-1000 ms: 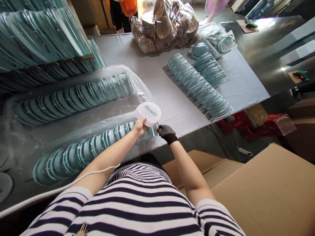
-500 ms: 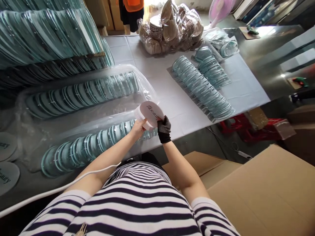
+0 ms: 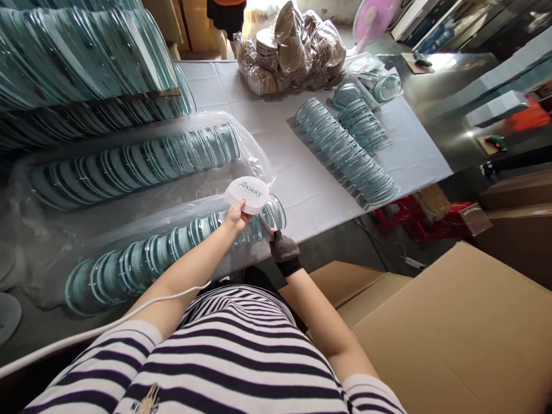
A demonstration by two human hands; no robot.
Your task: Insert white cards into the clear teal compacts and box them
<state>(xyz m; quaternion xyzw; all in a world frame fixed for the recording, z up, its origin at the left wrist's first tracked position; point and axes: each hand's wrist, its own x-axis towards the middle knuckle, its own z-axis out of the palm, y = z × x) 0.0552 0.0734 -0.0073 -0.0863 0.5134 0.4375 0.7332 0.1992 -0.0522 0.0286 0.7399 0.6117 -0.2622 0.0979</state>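
Discs, white and stacked, are raised over the right-hand part of the near row of clear teal plates; the top one is printed with "beauty". The left grip, bare, grasps the stack by its near edge, thumb uppermost, above that same near row. The right grip, in a dark glove with bare fingertips, is just beside the near row's right end, pinching a thin pale piece seen edge-on against the plates; what it is cannot be made out.

The near row lies along the counter, its plates leaning one against another. Beyond it lies a far row of similar plates, with clear plastic around it; farther beyond the near row, towards the left, larger teal panes stand packed together. Well apart from the near row's right end are two teal stacks, with a clear bag of brown pieces beyond. A cardboard box stands right of the near row, nearer the person. On the near row's near side runs a white cord.
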